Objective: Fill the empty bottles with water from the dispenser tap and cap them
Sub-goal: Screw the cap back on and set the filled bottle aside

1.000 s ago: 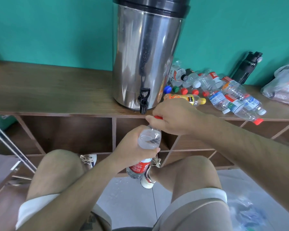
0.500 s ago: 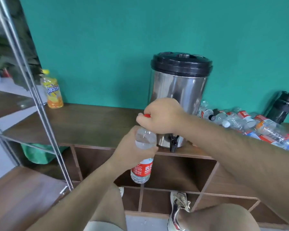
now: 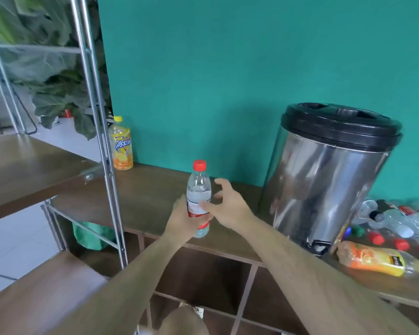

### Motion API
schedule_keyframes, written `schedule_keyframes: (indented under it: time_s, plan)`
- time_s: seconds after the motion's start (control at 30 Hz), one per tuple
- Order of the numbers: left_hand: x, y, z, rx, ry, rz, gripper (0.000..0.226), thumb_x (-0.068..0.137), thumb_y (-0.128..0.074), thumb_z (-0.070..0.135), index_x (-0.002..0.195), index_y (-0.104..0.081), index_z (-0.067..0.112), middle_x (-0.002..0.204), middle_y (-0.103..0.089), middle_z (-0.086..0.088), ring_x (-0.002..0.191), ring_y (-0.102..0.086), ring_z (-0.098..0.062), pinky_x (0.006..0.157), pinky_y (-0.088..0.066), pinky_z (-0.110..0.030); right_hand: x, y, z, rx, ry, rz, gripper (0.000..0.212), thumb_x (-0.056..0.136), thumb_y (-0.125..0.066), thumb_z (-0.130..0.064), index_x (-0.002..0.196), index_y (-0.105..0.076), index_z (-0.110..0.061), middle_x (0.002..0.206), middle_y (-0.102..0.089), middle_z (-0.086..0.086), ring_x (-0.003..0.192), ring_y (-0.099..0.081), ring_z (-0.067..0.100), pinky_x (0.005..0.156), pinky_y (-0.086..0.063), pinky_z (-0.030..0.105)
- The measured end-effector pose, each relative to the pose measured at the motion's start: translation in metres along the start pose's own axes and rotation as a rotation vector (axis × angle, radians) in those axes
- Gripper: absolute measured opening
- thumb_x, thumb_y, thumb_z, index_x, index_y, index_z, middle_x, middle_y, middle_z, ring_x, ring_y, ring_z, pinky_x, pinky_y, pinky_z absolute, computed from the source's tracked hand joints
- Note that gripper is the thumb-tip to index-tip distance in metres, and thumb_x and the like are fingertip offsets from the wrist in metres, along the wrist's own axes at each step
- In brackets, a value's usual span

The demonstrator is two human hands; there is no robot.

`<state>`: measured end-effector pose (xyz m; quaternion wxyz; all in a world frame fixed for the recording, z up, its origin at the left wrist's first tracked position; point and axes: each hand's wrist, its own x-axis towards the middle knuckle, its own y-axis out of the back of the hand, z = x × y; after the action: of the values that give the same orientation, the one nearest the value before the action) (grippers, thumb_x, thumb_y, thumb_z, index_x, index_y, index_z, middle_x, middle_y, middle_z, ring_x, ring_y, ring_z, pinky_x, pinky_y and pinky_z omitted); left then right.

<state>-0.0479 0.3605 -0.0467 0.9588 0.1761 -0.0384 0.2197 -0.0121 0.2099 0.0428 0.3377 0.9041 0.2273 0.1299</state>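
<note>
Where the water bottle [image 3: 198, 197] was held: upright above the worktop [image 3: 150, 197] front edge, left of the dispenser [image 3: 324, 180], red cap [image 3: 199, 165] on.
Left grip [image 3: 182, 221]: fingers were wrapped round the label band.
Right grip [image 3: 230, 206]: fingers spread, nothing held, just beside the bottle.
Step judged: capped bottle was to be set down.
Advice: base was best lowered flat, well back from the edge, and released only once steady.

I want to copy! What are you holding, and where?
The left hand grips the water bottle around its labelled middle; the right hand, open beside it, holds nothing.
</note>
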Motion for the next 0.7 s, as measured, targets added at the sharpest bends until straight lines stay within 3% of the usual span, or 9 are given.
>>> schedule_keyframes:
  time_s: [0.07,0.2,0.33,0.43,0.6,0.7]
  plan:
    - [0.027,0.000,-0.015,0.037,-0.023,0.013,0.064,0.061,-0.087,0.043,0.121,-0.064,0.035,0.112,-0.068,-0.001,0.098,-0.073,-0.015,0.087,-0.062,-0.042,0.021,-0.022,0.017,0.094,-0.009,0.016,0.082,0.086,-0.083,-0.041,0.153,-0.037,-0.031,0.122,-0.066,-0.006,0.108,-0.065,0.014,0.085,-0.051,0.028]
    - [0.064,0.003,-0.011,0.007,-0.100,0.049,0.069,0.072,-0.085,0.013,0.128,-0.055,0.039,0.114,-0.069,0.013,0.106,-0.068,-0.004,0.089,-0.057,-0.027,0.077,-0.038,0.021,0.180,0.030,0.068,0.072,0.080,-0.085,-0.037,0.140,-0.046,-0.038,0.122,-0.070,-0.014,0.109,-0.068,0.013,0.093,-0.056,0.033]
    - [0.118,0.009,-0.019,-0.013,-0.114,0.025,0.074,0.073,-0.086,0.013,0.124,-0.046,0.049,0.111,-0.069,0.019,0.101,-0.068,0.002,0.085,-0.054,-0.024,0.139,-0.044,0.023,0.121,0.021,0.089,0.072,0.080,-0.084,-0.039,0.138,-0.043,-0.037,0.101,-0.071,-0.011,0.095,-0.070,0.016,0.082,-0.057,0.034]
    - [0.160,0.010,-0.024,0.003,-0.105,0.015,0.071,0.075,-0.084,0.013,0.121,-0.047,0.053,0.105,-0.069,0.026,0.096,-0.069,0.003,0.080,-0.054,-0.021,0.184,-0.049,0.026,0.102,0.005,0.122,0.069,0.081,-0.083,-0.039,0.138,-0.043,-0.035,0.097,-0.069,-0.009,0.094,-0.069,0.019,0.080,-0.056,0.034]
    - [0.216,0.009,-0.027,0.060,-0.084,0.032,0.064,0.068,-0.079,0.025,0.120,-0.048,0.047,0.101,-0.073,0.015,0.093,-0.072,-0.008,0.086,-0.058,-0.038,0.233,-0.059,0.033,0.091,-0.082,0.148,0.066,0.085,-0.079,-0.045,0.140,-0.045,-0.032,0.099,-0.069,0.000,0.088,-0.069,0.024,0.077,-0.057,0.037]
    - [0.227,0.010,-0.028,0.116,-0.035,-0.007,0.084,0.063,-0.085,0.031,0.133,-0.039,0.039,0.114,-0.071,0.007,0.102,-0.071,-0.015,0.095,-0.057,-0.046,0.226,-0.054,0.032,-0.013,-0.096,0.170,0.054,0.098,-0.065,-0.042,0.145,-0.044,-0.027,0.105,-0.065,0.002,0.102,-0.067,0.029,0.082,-0.053,0.034]
